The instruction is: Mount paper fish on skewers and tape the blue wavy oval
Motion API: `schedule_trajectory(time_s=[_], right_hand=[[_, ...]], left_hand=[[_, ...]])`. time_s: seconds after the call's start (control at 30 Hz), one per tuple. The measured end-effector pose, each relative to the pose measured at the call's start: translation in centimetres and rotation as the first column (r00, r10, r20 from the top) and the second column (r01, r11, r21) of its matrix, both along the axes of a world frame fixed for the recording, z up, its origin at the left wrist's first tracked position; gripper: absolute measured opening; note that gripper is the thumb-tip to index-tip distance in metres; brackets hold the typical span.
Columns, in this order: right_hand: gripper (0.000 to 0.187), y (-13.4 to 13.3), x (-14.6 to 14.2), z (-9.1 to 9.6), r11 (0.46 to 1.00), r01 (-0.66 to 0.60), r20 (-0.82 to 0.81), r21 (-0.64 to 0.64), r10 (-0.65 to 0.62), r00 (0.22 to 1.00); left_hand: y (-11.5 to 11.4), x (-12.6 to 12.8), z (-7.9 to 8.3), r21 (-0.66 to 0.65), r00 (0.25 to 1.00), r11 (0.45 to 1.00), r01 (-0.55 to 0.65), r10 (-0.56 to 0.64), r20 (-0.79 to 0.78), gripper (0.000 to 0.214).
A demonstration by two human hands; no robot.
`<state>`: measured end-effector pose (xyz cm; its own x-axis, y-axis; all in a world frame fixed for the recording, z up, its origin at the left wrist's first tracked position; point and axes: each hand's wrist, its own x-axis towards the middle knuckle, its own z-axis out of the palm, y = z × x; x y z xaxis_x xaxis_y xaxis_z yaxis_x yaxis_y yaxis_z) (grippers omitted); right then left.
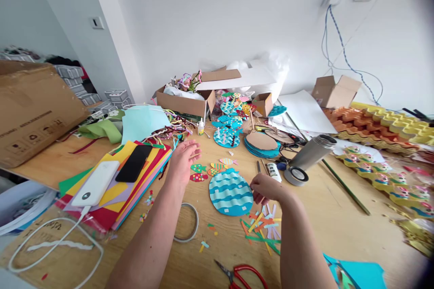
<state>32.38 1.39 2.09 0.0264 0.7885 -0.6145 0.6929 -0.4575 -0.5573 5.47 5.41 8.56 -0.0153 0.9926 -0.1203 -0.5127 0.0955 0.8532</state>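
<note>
A round blue paper cutout [230, 194] with wavy light-blue strips and several small pale squares lies flat on the table between my hands. My left hand [185, 159] is raised beyond its left side, fingers stretched and slightly apart, holding nothing. At the cutout's right edge, my right hand [266, 187] hangs with its fingers curled down; whatever is between the fingertips is hidden. Just behind the cutout lie several small decorated paper fish, among them a red dotted fish [199, 177] and a green fish [198, 168]. Coloured paper strips [262, 228] are scattered below my right hand.
Red-handled scissors [242, 275] and a tape roll [187, 222] lie in front. Coloured sheets with a phone [134, 163] and a white power bank [96, 184] are left. A metal flask [313, 151] and brown-topped discs [261, 141] stand right. Finished blue pieces [226, 137] lie behind.
</note>
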Motion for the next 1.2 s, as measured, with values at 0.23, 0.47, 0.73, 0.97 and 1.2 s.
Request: schedule_trajectory(time_s=[0.23, 0.47, 0.73, 0.97, 1.2], right_hand=[[0.023, -0.2, -0.4, 1.0, 0.999, -0.035, 0.106, 0.012, 0.034, 0.994], [0.028, -0.6, -0.7, 2.8, 0.984, -0.090, 0.202, 0.155, 0.058, 0.978], [0.022, -1.2, -1.5, 4.6, 0.945, -0.198, 0.341, 0.262, 0.101, 0.935], [0.021, -1.8, -2.4, 5.8, 0.921, -0.258, 0.414, 0.293, 0.121, 0.902], [0.024, -2.6, -3.2, 6.6, 0.881, -0.324, 0.453, 0.344, 0.146, 0.879]], left_hand=[[-1.5, 0.0, 1.0, 0.112, 0.994, 0.991, 0.067, -0.057, -0.092, 0.026], [-4.0, -1.0, 1.9, 0.225, 0.901, 0.945, 0.238, -0.129, -0.413, 0.018], [-7.8, -4.2, 0.0, 0.111, 0.440, 0.858, 0.501, -0.143, -0.886, 0.008], [-12.2, -6.1, -4.3, -0.088, -0.046, 0.754, 0.651, -0.077, -0.996, 0.003], [-13.3, -6.2, -6.9, -0.073, -0.135, 0.750, 0.657, 0.021, -0.991, 0.011]])
